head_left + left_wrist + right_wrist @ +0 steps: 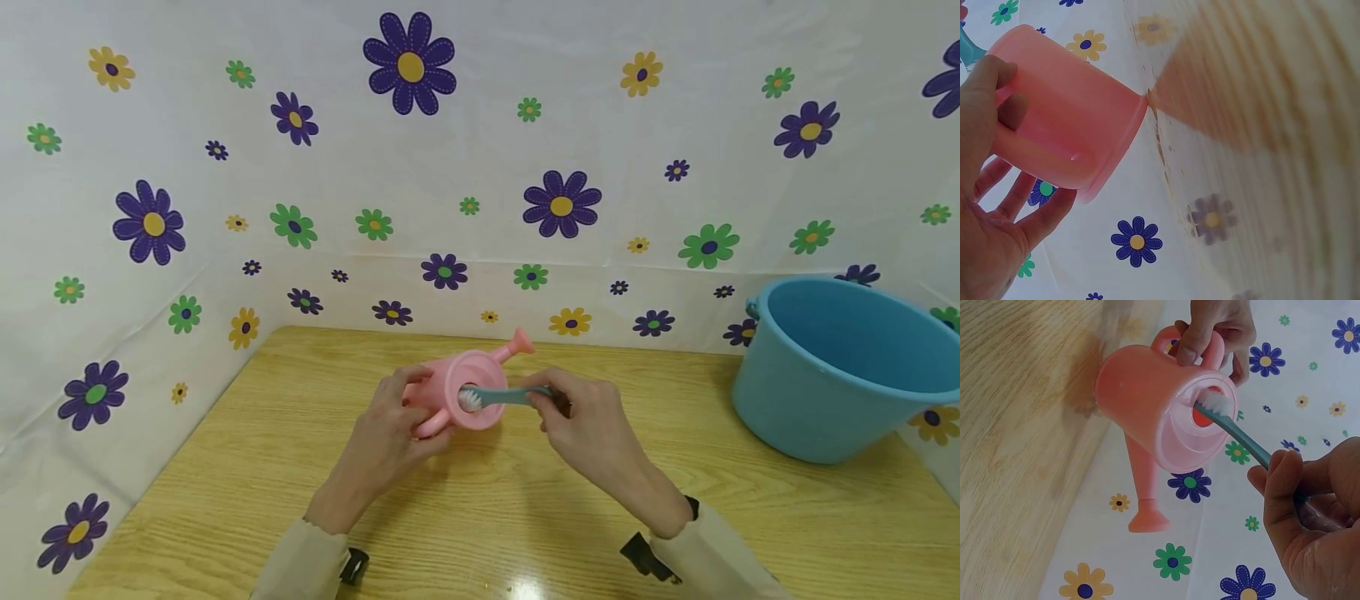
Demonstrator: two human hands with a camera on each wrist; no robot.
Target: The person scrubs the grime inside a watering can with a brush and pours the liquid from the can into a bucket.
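A pink toy watering can (437,392) is tilted over the table, its open top turned toward the right hand. The left hand (392,417) grips it about its handle and body, fingers curled through the handle in the right wrist view. The right hand (588,417) pinches the teal handle of a small brush (1238,434) between thumb and fingers. The brush's white bristles (470,400) are at the can's round opening; I cannot tell how deep they reach. The can's spout (1142,475) points away from the body.
A large blue bucket (813,392) stands at the right of the wood-grain table (247,467). Behind and to the left hangs a white sheet (480,142) printed with flowers. Both wrists wear dark straps (648,557) near the sleeves.
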